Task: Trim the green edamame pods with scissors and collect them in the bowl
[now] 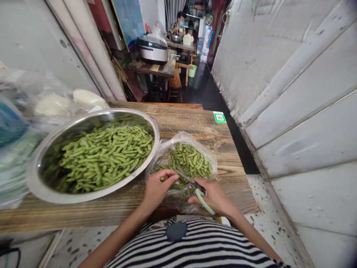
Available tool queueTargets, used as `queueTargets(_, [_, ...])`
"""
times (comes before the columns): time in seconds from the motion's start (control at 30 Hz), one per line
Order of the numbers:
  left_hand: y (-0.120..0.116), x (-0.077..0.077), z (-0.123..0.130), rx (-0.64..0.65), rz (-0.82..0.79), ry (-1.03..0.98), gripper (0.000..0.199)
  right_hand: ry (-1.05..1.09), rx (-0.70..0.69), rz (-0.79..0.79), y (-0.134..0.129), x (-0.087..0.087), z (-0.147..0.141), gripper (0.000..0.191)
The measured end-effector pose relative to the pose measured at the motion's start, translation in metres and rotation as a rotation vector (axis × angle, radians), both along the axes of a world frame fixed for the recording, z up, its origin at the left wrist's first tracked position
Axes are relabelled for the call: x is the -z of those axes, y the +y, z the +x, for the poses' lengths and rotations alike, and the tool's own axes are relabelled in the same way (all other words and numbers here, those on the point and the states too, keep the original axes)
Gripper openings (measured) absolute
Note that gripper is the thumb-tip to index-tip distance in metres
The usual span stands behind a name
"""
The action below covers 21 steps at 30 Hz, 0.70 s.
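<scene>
My left hand (159,185) pinches a green edamame pod (162,179), mostly hidden by the fingers. In my right hand (214,195) is a pair of scissors (205,203) with pale green handles. Its blades point left, their tips close to my left fingertips. Beneath both hands lies a clear plastic bag (213,158), opened out, with a heap of edamame pods (192,158) in it. To the left stands a wide steel basin (156,130) that holds a large pile of edamame pods (111,152).
Clear plastic bags with pale contents (52,104) crowd the left side of the wooden table (178,121). A green QR-code card (219,117) lies at the far right corner. Beyond are a rice cooker (153,49) on another table and a person (178,28) seated farther back.
</scene>
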<state>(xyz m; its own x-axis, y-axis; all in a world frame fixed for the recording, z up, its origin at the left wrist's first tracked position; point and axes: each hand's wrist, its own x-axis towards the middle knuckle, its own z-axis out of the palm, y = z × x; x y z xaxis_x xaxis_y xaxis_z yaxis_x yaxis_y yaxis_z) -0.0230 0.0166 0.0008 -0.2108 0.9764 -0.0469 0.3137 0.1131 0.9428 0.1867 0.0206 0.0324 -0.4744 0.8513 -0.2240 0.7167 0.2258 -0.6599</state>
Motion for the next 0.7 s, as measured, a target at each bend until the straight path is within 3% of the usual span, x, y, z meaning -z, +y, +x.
queueTargets(0.37, [-0.002,-0.007,0.000,0.094,-0.022,-0.006,0.015,0.023,-0.063,0.041,0.000,-0.003,0.000,0.049])
queueTargets(0.5, [-0.003,-0.006,0.000,0.095,-0.037,-0.031,0.014,0.019,-0.073,0.064,0.000,-0.001,-0.001,0.038])
queueTargets(0.7, [-0.005,0.001,0.003,0.013,-0.116,-0.264,0.019,0.079,0.002,0.039,-0.002,0.014,-0.001,0.031])
